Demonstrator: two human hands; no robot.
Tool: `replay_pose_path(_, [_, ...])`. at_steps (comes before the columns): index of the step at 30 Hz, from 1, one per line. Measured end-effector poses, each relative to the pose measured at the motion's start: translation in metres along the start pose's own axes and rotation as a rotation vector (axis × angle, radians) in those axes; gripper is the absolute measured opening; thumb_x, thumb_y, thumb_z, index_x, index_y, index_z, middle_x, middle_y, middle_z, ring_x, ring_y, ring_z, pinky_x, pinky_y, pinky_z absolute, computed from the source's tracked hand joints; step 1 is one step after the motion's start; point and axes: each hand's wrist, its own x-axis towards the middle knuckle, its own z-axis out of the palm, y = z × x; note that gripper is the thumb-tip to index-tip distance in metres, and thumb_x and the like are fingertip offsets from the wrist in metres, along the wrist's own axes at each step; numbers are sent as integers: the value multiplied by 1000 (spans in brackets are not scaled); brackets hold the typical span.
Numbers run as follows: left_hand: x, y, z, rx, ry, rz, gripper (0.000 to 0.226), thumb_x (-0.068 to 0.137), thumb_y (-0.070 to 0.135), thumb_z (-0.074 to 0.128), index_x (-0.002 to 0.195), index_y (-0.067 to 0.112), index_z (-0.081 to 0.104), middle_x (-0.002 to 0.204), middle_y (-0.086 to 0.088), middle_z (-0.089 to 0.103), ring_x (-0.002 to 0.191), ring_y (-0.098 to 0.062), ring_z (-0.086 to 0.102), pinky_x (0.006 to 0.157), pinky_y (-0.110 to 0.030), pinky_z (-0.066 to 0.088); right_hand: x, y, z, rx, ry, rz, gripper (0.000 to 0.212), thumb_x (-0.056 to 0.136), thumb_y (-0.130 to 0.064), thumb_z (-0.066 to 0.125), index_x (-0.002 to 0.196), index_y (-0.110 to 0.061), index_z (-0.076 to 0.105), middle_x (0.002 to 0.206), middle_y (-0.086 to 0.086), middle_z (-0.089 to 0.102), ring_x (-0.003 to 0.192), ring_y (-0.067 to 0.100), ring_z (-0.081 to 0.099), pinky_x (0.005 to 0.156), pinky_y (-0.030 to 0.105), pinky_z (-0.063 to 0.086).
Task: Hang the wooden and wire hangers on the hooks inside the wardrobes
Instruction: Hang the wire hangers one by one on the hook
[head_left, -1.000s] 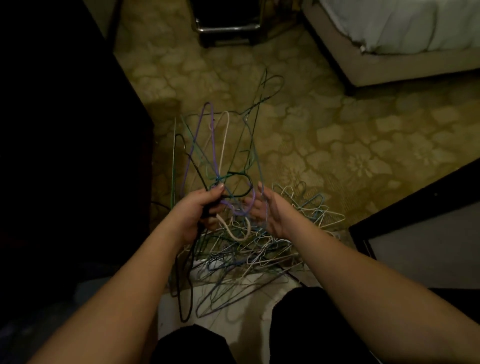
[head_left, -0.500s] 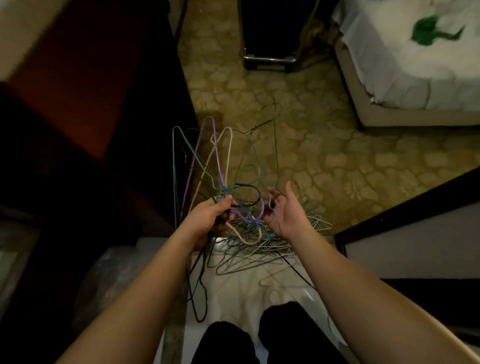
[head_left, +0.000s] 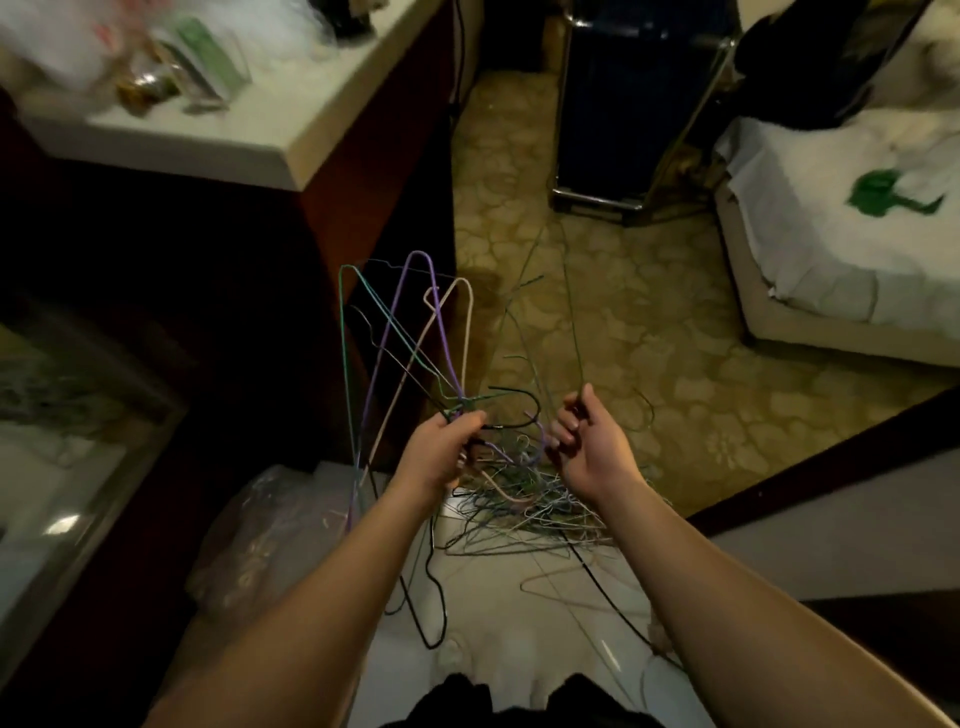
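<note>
My left hand (head_left: 441, 457) grips a bunch of wire hangers (head_left: 410, 338) by their necks, at least four fanning up from it: green, purple, cream and a dark one. My right hand (head_left: 587, 447) pinches one thin green hanger (head_left: 571, 322) beside the bunch. Below both hands a tangled pile (head_left: 524, 514), too knotted to count, lies on a white surface (head_left: 498, 623), patterned carpet (head_left: 649, 332) beyond, one bed (head_left: 831, 249) right of it.
</note>
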Motion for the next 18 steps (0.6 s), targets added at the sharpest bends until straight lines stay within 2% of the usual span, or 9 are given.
replay_pose_path(3, [-23, -14, 4, -43, 100, -8, 10, 93, 12, 56, 83, 9, 56, 69, -5, 54, 47, -9, 45, 35, -14, 32, -18, 1, -1, -39, -27, 35, 35, 101, -42, 43, 78, -16, 51, 57, -4, 29, 49, 11, 26, 50, 24, 28])
replay_pose_path(6, [-48, -28, 11, -86, 157, 7, 16, 92, 12, 52, 77, 8, 53, 59, -4, 50, 37, -6, 40, 34, -17, 26, -36, 0, -6, -88, -83, 77, 35, 101, -41, 43, 80, -15, 51, 56, -4, 31, 48, 11, 27, 52, 25, 27])
replay_pose_path(13, [-116, -67, 22, -180, 374, 50, 15, 93, 16, 51, 84, 4, 55, 63, -5, 49, 39, -6, 43, 36, -16, 31, -82, 11, -24, -206, -223, 174, 33, 102, -42, 40, 84, -16, 52, 59, -4, 32, 49, 11, 28, 53, 25, 33])
replay_pose_path(18, [-177, -92, 3, -183, 562, 126, 24, 92, 16, 55, 73, 1, 59, 56, -8, 54, 38, -12, 45, 38, -20, 32, -122, 42, -15, -286, -326, 258, 32, 102, -40, 42, 84, -16, 53, 61, -3, 33, 51, 11, 30, 58, 27, 33])
